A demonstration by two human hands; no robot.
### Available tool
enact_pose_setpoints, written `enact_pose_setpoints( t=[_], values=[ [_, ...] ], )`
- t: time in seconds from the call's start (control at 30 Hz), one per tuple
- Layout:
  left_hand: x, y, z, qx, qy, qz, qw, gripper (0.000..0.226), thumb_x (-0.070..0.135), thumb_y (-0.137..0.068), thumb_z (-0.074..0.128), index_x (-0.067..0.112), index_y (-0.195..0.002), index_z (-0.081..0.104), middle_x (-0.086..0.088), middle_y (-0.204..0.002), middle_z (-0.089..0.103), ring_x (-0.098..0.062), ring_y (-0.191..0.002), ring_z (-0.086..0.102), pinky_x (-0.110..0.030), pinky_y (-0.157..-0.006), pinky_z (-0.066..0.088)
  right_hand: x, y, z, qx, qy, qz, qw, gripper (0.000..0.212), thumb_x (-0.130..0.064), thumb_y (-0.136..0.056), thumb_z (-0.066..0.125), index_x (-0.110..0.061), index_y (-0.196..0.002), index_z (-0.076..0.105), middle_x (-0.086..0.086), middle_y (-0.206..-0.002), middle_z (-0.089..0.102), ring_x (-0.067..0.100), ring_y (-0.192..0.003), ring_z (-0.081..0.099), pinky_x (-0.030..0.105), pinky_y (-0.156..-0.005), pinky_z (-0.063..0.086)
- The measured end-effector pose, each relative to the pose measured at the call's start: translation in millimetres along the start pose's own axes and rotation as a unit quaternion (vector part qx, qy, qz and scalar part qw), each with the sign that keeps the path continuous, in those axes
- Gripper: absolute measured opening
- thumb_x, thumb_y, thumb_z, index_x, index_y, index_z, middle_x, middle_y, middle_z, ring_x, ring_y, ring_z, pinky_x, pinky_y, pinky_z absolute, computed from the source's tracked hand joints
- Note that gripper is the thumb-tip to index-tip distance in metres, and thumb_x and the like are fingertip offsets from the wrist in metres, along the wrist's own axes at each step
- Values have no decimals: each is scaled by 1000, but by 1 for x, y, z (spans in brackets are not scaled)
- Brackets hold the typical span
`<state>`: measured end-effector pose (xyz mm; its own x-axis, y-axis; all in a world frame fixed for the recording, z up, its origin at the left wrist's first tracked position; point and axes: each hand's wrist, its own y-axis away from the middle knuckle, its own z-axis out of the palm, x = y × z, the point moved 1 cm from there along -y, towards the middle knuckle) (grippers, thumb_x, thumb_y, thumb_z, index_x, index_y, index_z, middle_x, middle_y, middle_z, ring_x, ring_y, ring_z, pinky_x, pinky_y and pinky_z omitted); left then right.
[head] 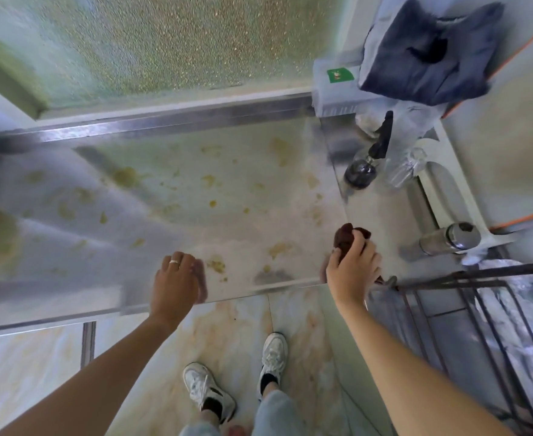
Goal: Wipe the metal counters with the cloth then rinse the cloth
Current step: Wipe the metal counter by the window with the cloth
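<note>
A shiny metal counter (pixel 233 215) stretches across the view, spotted with yellow-green smears. My right hand (pixel 351 272) grips a bunched dark brown cloth (pixel 347 236) over the counter's right front corner. My left hand (pixel 175 280), a ring on one finger, hovers over or rests near the front edge with fingers loosely bent, holding nothing.
At the right end stand a dark round bottle (pixel 361 173), clear plastic bottles (pixel 406 166), a steel flask (pixel 451 239) and a box with a green label (pixel 337 86) under a dark folded garment (pixel 429 48). A dark metal rack (pixel 479 341) is at lower right. A frosted window sits behind.
</note>
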<state>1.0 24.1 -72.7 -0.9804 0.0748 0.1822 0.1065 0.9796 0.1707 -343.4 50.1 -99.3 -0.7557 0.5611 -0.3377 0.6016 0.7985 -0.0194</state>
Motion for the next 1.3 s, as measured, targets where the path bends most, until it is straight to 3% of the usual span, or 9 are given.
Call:
enact_pose_setpoints(
  t=[0.13,0.27,0.43,0.6,0.83,0.97,1.1,1.17,1.3],
  values=[
    [-4,-2,5,12,8,-9,1000,23,16,-79,47,6,-96,60,-15,-100,59,-39,-91,55,-48,-71,49,-18,35,20,-12,-6,-71,997,49,-26,-92,61,-14,-138,52,13,-132,53,37,-109,50,49,-87,41],
    [-4,-6,8,27,20,-9,999,26,18,-84,41,6,-94,61,-14,-97,61,-36,-90,55,-47,-72,50,-35,32,37,6,-16,-54,998,48,-27,-94,60,-16,-140,51,12,-138,49,37,-116,45,51,-94,37],
    [-17,-11,19,30,25,-18,999,15,7,-82,53,8,-95,61,-11,-100,60,-33,-93,52,-46,-75,50,-66,-9,50,2,-26,-77,997,47,-27,-95,58,-17,-140,49,12,-141,48,37,-121,45,54,-96,38],
    [-19,-10,21,46,45,-8,998,26,16,-84,38,8,-95,60,-11,-101,59,-32,-92,51,-45,-77,49,-92,10,59,-11,-50,-105,993,46,-25,-93,56,-17,-138,50,11,-140,49,35,-122,45,51,-98,37],
    [-13,-4,20,54,60,-15,997,31,21,-85,33,8,-95,59,-10,-101,59,-31,-92,52,-42,-76,49,-128,82,64,-72,-95,-189,975,38,-21,-91,53,-17,-129,56,7,-129,55,32,-112,53,48,-87,45],
    [-12,-4,17,60,69,2,996,30,20,-84,34,9,-96,59,-10,-102,57,-31,-92,51,-43,-76,50,-106,45,35,-8,-108,-223,969,37,-18,-87,55,-13,-123,61,10,-117,59,32,-101,55,46,-85,45],
    [-16,-3,18,73,68,24,995,27,17,-85,34,9,-96,57,-10,-103,56,-29,-91,48,-42,-77,48,-48,-4,23,42,-20,-162,986,42,-21,-90,57,-8,-130,58,16,-144,52,37,-133,48,55,-115,33],
    [-18,-3,22,80,61,24,995,21,14,-84,39,10,-97,55,-9,-104,55,-27,-91,45,-40,-77,46,-36,-10,36,5,-36,-161,986,51,-21,-97,49,-3,-145,47,20,-157,42,40,-148,35,57,-120,29],
    [-21,-2,29,95,70,32,992,18,9,-84,44,9,-98,56,-9,-106,55,-27,-93,45,-38,-78,42,-69,19,62,-8,-80,-121,989,59,-24,-101,46,-3,-155,35,18,-164,32,36,-155,23,54,-124,24]
  ],
)
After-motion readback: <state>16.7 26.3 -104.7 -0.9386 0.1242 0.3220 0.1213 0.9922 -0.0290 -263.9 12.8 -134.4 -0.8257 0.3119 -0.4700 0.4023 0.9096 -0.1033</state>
